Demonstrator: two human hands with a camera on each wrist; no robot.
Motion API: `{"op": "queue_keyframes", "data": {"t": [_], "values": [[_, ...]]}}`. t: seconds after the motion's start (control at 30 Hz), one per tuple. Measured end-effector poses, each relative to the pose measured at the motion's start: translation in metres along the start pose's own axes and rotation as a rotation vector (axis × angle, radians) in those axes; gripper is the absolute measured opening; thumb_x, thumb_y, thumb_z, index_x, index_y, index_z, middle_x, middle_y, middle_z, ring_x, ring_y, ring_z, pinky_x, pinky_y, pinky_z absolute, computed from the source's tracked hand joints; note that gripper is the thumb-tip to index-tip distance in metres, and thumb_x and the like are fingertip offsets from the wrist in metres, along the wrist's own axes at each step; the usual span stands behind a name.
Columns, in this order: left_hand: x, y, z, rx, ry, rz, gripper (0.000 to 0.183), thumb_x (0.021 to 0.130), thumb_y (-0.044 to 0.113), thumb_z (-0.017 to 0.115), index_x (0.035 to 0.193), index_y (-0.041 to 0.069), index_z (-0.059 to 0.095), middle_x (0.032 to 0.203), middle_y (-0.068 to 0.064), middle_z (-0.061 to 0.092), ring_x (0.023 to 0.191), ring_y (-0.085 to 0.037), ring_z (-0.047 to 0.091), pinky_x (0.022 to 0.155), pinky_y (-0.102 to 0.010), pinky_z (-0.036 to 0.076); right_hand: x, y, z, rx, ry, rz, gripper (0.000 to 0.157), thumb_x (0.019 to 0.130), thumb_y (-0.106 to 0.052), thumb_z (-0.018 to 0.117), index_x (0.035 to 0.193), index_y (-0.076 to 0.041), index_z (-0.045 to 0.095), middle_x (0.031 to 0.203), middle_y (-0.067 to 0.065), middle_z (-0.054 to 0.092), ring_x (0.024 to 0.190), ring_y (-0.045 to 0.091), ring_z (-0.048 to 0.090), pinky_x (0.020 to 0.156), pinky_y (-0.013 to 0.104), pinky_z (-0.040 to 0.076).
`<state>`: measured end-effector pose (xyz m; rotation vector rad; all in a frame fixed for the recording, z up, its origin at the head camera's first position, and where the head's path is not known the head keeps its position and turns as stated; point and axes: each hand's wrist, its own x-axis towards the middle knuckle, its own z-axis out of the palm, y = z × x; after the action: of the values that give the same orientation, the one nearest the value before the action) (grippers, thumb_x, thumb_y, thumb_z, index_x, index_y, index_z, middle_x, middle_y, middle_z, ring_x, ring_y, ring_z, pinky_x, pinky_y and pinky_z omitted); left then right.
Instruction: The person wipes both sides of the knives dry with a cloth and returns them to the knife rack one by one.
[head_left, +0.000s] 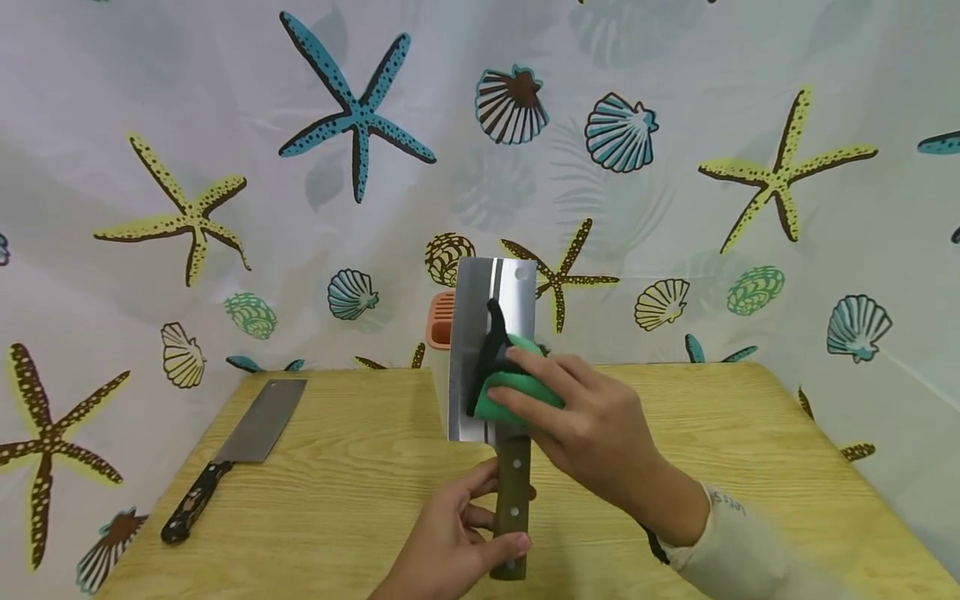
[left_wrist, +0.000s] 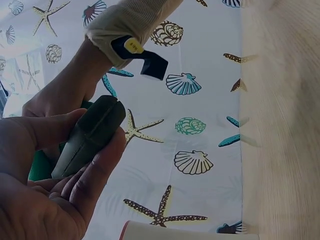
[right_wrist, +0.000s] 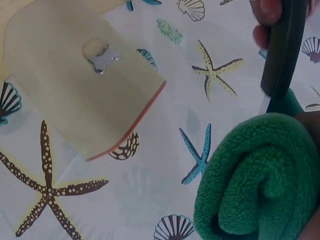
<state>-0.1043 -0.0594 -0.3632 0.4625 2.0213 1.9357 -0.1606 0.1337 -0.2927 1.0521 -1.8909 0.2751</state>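
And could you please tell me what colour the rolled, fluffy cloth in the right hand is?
The rolled, fluffy cloth is green, seen best in the right wrist view.

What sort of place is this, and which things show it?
Probably a curtained-off workspace for kitchen tools: starfish-print sheeting hangs around a wood-grain table, with a black-handled cleaver lying on the left.

Small lettering (head_left: 727, 502) that appears to read "Let's" marks the pale right sleeve (head_left: 750, 542) near its wrist end; a yellow sticker (left_wrist: 134, 46) on the dark wrist device (left_wrist: 154, 66) carries characters too blurred to make out.
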Motion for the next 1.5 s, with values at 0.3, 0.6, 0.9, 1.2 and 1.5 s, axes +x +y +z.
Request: {"op": "queue_keyframes", "data": {"t": [0.3,0.6,0.9,1.2,1.5], "values": [[0.002,-0.003,-0.001,-0.022,-0.017,0.021,0.065,0.085,0.007,0.078,0.144,0.011,0.051,0.129,-0.019,0.066,0.09,-0.029,0.076,0.068,-0.032,0.063,-0.003,0.008,0.003,-0.001,-0.022,0.011,0.041,0.075,-0.01,0.083,0.113,-0.025,0.075,0.127,0.006,0.068,0.101,0.025,0.069,0.068,0.039,0.062],[-0.002,-0.015,0.01,-0.051,-0.13,0.006,0.058,0.089,0.022,0.077,0.141,0.012,0.055,0.121,-0.014,0.07,0.078,-0.013,0.076,0.061,-0.026,0.061,0.019,0.057,-0.009,-0.124,0.068,0.153,0.04,0.082,-0.003,0.074,0.119,-0.02,0.073,0.132,0.013,0.064,0.105,0.036,0.066,0.063,0.049,0.06],[-0.005,-0.011,0.008,-0.027,-0.173,-0.021,0.057,0.089,0.033,0.077,0.138,0.013,0.057,0.114,-0.005,0.07,0.081,-0.011,0.076,0.063,-0.027,0.061,0.025,0.048,-0.011,-0.189,0.087,0.158,0.035,0.086,-0.006,0.072,0.117,-0.02,0.074,0.131,0.013,0.065,0.105,0.035,0.066,0.065,0.05,0.061],[-0.002,-0.008,0.003,-0.022,-0.11,-0.003,0.06,0.089,0.014,0.077,0.144,0.011,0.051,0.123,-0.016,0.067,0.084,-0.022,0.077,0.065,-0.028,0.062,0.009,0.012,0.005,-0.13,0.026,0.06,0.037,0.081,-0.004,0.073,0.113,-0.022,0.076,0.127,0.01,0.068,0.096,0.029,0.067,0.072,0.042,0.062],[0.001,-0.005,0.003,-0.026,-0.073,0.0,0.067,0.086,0.005,0.077,0.146,0.008,0.048,0.127,-0.018,0.065,0.087,-0.024,0.077,0.069,-0.032,0.063,0.005,-0.001,0.007,-0.082,-0.022,0.0,0.045,0.072,-0.005,0.08,0.112,-0.025,0.075,0.126,0.006,0.068,0.089,0.022,0.066,0.061,0.033,0.059]]}}
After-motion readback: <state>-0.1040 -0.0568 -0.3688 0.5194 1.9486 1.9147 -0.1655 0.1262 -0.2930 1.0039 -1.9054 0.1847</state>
